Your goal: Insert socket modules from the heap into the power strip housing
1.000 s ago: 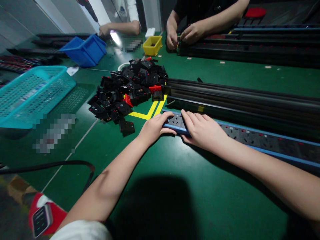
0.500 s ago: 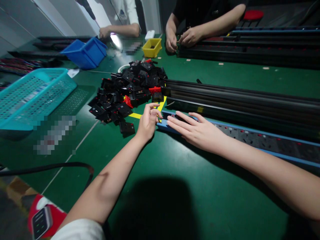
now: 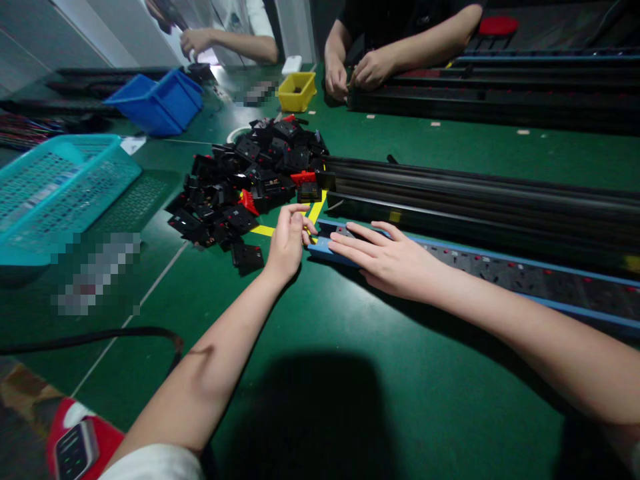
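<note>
A long blue-edged rail (image 3: 503,272) with a row of dark, red-dotted modules in it lies on the green table. My right hand (image 3: 400,263) rests palm down over the rail near its left end, fingers stretched out and spread. At that end is my left hand (image 3: 285,247), its fingers loosely bent and apart, the tips by the rail's mouth. Nothing shows in its grasp, though part of the fingers is hidden. Beyond the left hand lies a heap of small black modules (image 3: 255,173) with a few red pieces.
Dark long rails (image 3: 450,190) lie just behind the blue one. At left stand a turquoise basket (image 3: 65,190) and a blue bin (image 3: 155,100); a yellow bin (image 3: 297,92) is farther back. Two co-workers work across the table (image 3: 320,373). Yellow tape (image 3: 316,208) marks its surface.
The whole view has shifted slightly, so things sit a little farther left. My hands stay nearly in place at the rail's end. One co-worker's hand at the back has risen.
</note>
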`<action>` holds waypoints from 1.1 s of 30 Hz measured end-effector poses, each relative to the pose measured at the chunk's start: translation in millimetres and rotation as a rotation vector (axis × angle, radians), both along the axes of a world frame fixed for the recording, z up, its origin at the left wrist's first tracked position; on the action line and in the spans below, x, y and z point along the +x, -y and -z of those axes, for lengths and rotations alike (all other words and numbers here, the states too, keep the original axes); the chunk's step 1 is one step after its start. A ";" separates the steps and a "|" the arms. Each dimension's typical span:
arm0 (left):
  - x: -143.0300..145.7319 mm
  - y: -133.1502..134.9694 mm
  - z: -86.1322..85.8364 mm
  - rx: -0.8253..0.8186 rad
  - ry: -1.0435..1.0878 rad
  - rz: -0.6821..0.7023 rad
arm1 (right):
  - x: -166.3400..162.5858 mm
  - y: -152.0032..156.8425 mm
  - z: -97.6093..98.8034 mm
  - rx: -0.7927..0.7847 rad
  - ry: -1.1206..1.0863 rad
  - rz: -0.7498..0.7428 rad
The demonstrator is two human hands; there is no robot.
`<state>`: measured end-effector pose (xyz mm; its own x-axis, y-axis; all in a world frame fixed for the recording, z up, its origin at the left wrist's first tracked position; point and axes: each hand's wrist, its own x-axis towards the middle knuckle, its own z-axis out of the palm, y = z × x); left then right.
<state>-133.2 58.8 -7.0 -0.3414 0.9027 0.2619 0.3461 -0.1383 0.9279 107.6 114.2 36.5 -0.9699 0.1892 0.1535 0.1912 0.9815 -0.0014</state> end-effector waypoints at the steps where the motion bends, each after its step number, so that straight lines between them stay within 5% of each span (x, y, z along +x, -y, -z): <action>1: -0.2 -0.3 0.3 0.007 0.007 0.001 | 0.0 0.0 -1.0 -0.019 0.003 -0.002; 10: 0.2 -0.5 -0.5 0.024 0.026 0.005 | 0.1 0.1 -5.2 -0.067 -0.037 -0.020; 25: 0.4 0.5 -0.9 -0.024 -0.014 0.040 | -5.3 11.8 5.0 0.380 -0.175 0.105; 33: 1.5 5.1 -3.0 -0.045 -0.222 -0.018 | -4.5 13.4 4.3 0.382 -0.079 0.175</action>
